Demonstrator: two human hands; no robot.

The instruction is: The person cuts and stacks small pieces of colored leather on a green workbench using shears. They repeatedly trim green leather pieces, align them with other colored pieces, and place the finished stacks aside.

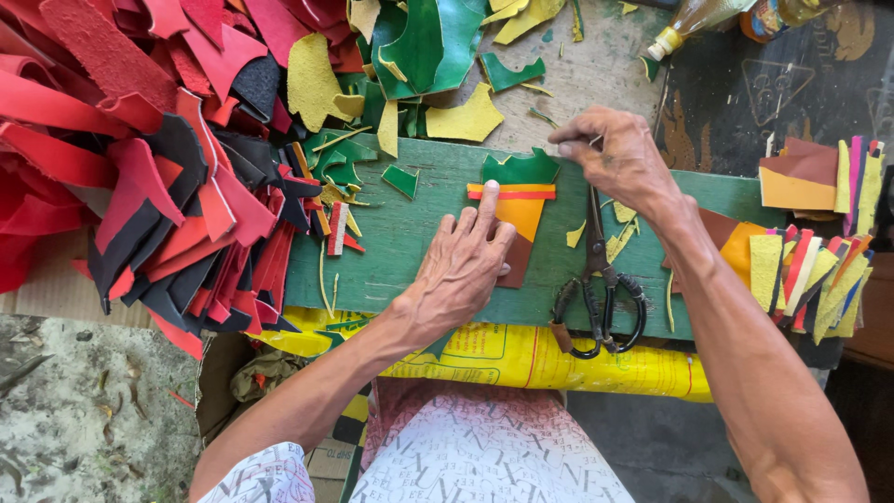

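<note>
Patterned cloth (484, 456) covers the lap nearest the camera, with a yellow sack (559, 359) just beyond; on the green table (400, 242) the left hand (461, 270) lies flat, fingers spread, pressing a layered leather piece (517, 200) of green, red and orange; the right hand (619, 154) pinches narrowly at its far right corner; black scissors (596, 298) rest just right of it; pressing steadily and aligning edges squarely would serve best; red scraps (140, 168) heap left.

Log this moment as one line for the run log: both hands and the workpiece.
left hand: flat, pressing layered leather piece on green board | right hand: fingertips pinched at piece's top right corner | scissors: lying on board, untouched
</note>
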